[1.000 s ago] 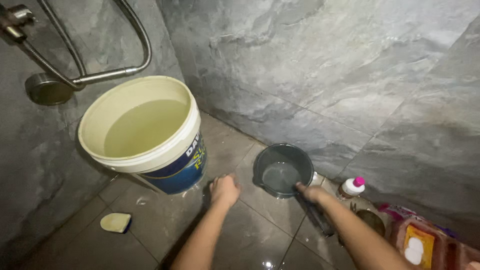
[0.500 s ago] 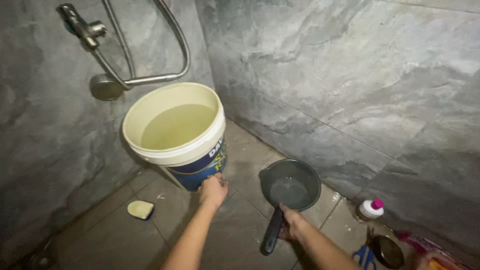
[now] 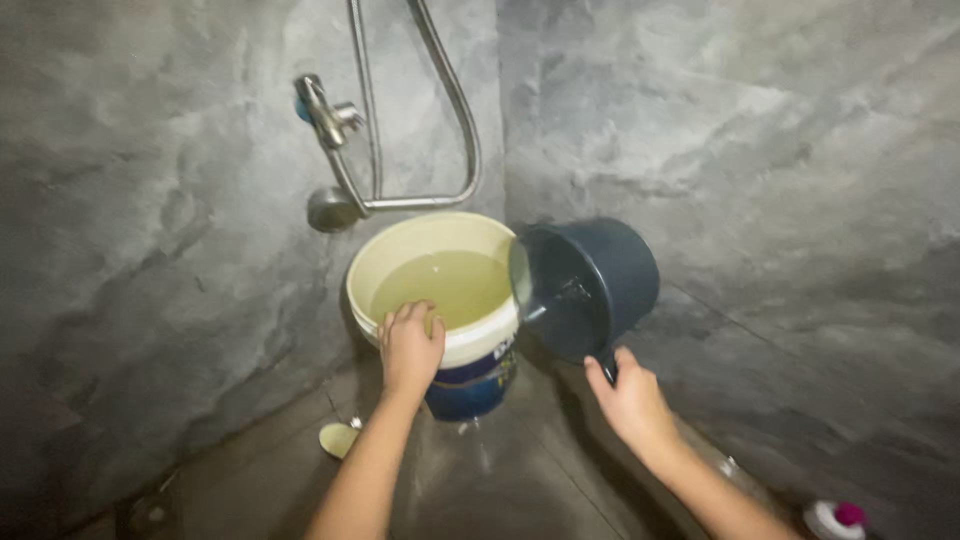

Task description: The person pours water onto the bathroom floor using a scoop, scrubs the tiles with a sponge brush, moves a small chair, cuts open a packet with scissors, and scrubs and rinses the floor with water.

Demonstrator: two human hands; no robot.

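Since the earlier frames I see the dipper (image 3: 590, 285) has left the floor: it is now raised and tipped on its side, its open mouth turned toward the bucket (image 3: 445, 300) and its rim just beside, perhaps touching, the bucket's right edge. The right hand (image 3: 628, 402) is closed round the dipper's dark handle below the bowl, fingers wrapped, thumb uppermost. The left hand (image 3: 410, 347), which was down by the bucket's base, now sits on the near rim, fingers curled over the lip toward the water; how firmly it grips I cannot tell.

The bucket, cream inside with a blue band low on its wall, stands in the corner where the two grey stone-look walls meet, and holds pale, yellowish water well up its sides. It rests on the wet brown floor tiles (image 3: 520, 490).

On the left wall above the bucket a metal tap (image 3: 325, 108) juts out, with a steel hose (image 3: 455, 120) looping down from the top edge and back to a round shower head (image 3: 332, 210) that hangs just beyond the bucket's far rim.

On the floor left of the bucket, near the left wall, lies a small pale soap-like piece (image 3: 338, 439). At the bottom right corner, a white bottle with a pink cap (image 3: 838, 518) stands by the right wall, well apart from both hands.
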